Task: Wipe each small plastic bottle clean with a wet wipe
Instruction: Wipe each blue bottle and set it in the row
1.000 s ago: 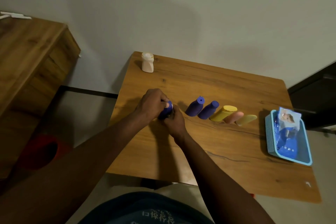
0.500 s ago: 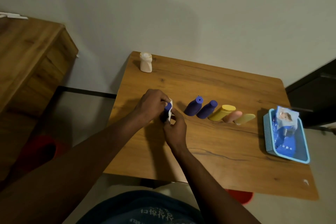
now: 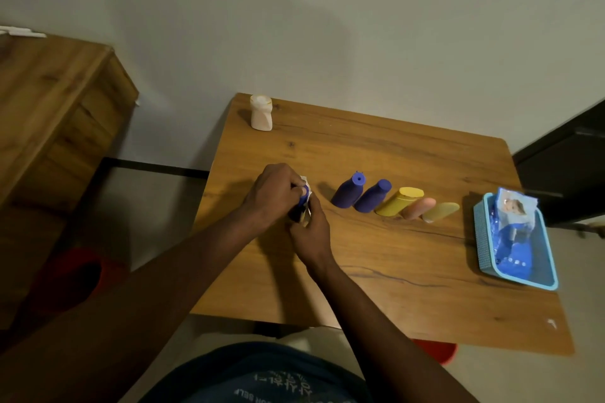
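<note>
Step in hand: wiping blue bottle [image 3: 303, 201], centre-left of frame, above table [image 3: 393, 271]. L hand [image 3: 273, 195] is gripping its cap end; R hand [image 3: 311, 231] is pinching wet wipe [image 3: 307, 211] against the body. Next move, prob.: finishing the body, setting it down, reaching for purple bottle [image 3: 346, 195] mid-frame.

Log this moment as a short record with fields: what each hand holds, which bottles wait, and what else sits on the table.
Left hand: grips the blue bottle
Right hand: pinches the wet wipe wrapped round that bottle
Waiting row: first dark blue bottle, second dark blue bottle, yellow bottle, pink bottle, olive bottle
Far corner: white bottle
Right side: blue basket holding the wipes packet
Surface: wooden table
</note>
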A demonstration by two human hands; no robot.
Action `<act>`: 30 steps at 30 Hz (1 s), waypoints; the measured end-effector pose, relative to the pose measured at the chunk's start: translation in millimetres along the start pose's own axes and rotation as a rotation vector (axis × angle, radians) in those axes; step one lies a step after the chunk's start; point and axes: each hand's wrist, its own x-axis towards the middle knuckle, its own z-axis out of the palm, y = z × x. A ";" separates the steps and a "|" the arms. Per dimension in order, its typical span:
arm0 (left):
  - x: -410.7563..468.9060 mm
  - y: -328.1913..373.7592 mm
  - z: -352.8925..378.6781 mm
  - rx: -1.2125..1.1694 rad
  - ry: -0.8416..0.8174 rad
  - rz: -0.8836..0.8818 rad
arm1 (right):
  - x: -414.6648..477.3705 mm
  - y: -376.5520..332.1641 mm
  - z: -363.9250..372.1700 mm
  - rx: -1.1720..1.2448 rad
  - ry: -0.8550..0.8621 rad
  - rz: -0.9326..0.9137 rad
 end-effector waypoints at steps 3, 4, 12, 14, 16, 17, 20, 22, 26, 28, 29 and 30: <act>0.4 -0.1 -1.0 -0.011 -0.011 0.007 | -9.2 -8.4 -2.3 0.058 -0.010 -0.090; 0.9 0.1 -1.7 -0.009 -0.013 0.004 | -9.6 -8.4 -1.1 0.060 -0.013 -0.103; 3.2 0.5 0.4 0.061 -0.029 -0.005 | 40.3 -9.7 -12.7 -0.129 -0.157 0.022; 3.6 2.0 -0.2 0.069 -0.024 -0.004 | 51.6 -8.4 -17.2 -0.162 -0.223 0.035; 4.2 4.6 0.2 0.081 -0.025 -0.001 | 52.7 -4.4 -19.2 -0.153 -0.222 0.040; 3.9 5.9 0.5 0.089 -0.024 -0.002 | 49.8 0.3 -18.6 -0.139 -0.204 0.038; 2.8 6.2 0.6 0.086 -0.013 -0.014 | 30.5 13.1 -15.7 -0.093 -0.166 0.074; 2.9 6.0 0.7 0.061 -0.015 -0.022 | 21.2 22.4 -14.2 -0.083 -0.189 0.129; 2.7 9.1 3.2 0.055 -0.009 -0.029 | 16.8 33.1 -12.2 -0.092 -0.182 0.215; 2.5 11.2 4.6 0.067 -0.006 -0.021 | 15.3 31.1 -10.8 -0.070 -0.141 0.191; 2.7 11.2 5.1 0.072 -0.002 -0.022 | 15.1 28.5 -10.3 -0.057 -0.117 0.174; 3.3 10.3 5.9 0.071 0.003 -0.021 | 16.6 26.9 -9.9 -0.037 -0.099 0.157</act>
